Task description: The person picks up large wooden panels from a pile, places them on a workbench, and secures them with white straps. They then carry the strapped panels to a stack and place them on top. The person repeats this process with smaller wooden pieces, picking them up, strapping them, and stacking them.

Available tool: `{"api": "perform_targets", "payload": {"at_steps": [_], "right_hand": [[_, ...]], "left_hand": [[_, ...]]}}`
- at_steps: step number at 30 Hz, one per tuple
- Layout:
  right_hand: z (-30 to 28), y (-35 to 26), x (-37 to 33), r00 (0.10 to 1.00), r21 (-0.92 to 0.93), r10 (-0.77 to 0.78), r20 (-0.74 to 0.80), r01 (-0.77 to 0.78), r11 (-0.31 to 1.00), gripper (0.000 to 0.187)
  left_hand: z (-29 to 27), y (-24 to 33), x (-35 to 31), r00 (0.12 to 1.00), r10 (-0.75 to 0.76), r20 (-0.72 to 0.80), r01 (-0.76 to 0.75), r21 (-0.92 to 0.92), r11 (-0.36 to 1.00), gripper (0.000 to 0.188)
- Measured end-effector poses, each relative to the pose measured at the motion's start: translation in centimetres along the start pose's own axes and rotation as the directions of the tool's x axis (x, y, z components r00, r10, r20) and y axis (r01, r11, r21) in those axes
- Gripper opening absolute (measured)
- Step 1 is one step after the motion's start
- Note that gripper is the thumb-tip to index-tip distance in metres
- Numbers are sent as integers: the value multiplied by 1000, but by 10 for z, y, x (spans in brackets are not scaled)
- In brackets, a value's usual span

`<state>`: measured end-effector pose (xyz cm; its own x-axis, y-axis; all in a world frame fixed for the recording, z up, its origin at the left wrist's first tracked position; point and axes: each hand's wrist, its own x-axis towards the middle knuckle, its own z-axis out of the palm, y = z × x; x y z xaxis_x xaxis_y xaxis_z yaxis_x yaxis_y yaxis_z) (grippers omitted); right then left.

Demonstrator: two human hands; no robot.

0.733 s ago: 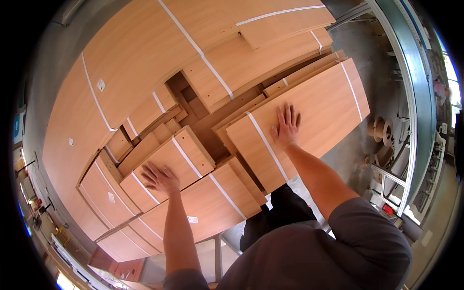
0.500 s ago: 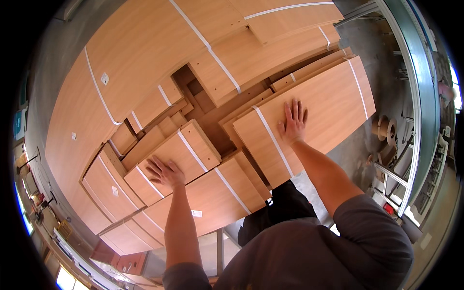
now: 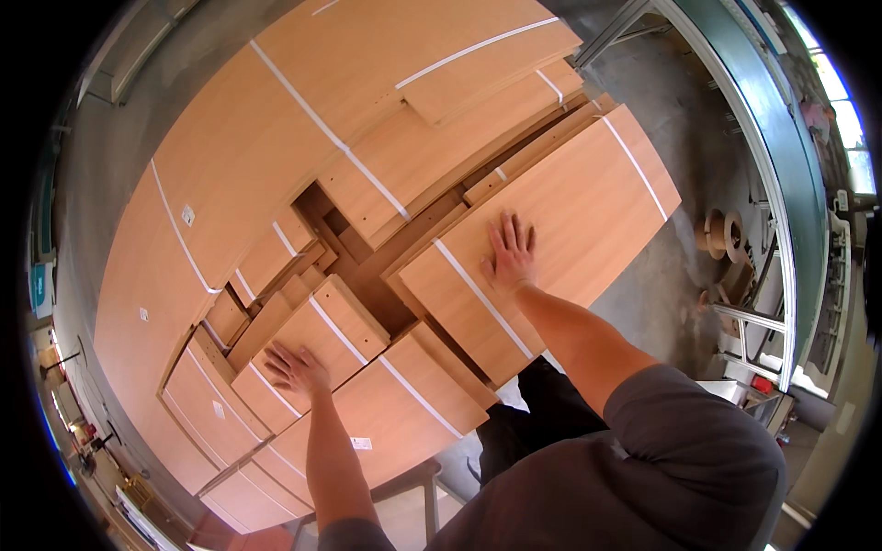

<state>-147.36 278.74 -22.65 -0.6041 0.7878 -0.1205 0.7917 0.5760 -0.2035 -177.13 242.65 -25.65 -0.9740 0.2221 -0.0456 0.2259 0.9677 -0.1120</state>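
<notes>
Flat on a strapped bundle of wood-coloured panels (image 3: pixel 354 317) rests my left hand (image 3: pixel 299 370), its fingers spread and one white strap (image 3: pixel 275 389) running beside them. My right hand (image 3: pixel 511 254) lies open on a longer strapped panel stack (image 3: pixel 588 197) to the right, palm down, near its white strap (image 3: pixel 482 298). Neither hand grips anything. Between the two bundles a dark gap (image 3: pixel 395 312) shows a lower layer of board. Another strapped panel bundle (image 3: pixel 413 395) with a white label (image 3: pixel 361 443) lies on the near side.
Large strapped panels (image 3: pixel 248 138) spread over the far and left side of the pile. To the right stand a metal-framed structure with a green top (image 3: pixel 781 119) and a cardboard-coloured reel (image 3: pixel 733 235). A concrete floor (image 3: pixel 643 78) surrounds the pile.
My view has shifted, so the pile and both hands appear farther left in the picture. Both hands stay flat on the same bundles.
</notes>
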Motion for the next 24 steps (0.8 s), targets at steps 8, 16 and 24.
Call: {"api": "perform_targets", "payload": {"at_steps": [8,16,24], "right_hand": [[0,6,-3,1000,27,-24,3,23,999,69],[0,90,-33,841,140,-513,170,495,858,78],[-88,299,-67,893,-320,-223,390,358,877,101]], "left_hand": [[-20,-7,-212,959,282,-8,-280,-168,945,74],[-35,-55,-652,818,-217,532,439,-334,834,63],[-88,-64,-762,476,-422,772,869,-339,361,58]]}}
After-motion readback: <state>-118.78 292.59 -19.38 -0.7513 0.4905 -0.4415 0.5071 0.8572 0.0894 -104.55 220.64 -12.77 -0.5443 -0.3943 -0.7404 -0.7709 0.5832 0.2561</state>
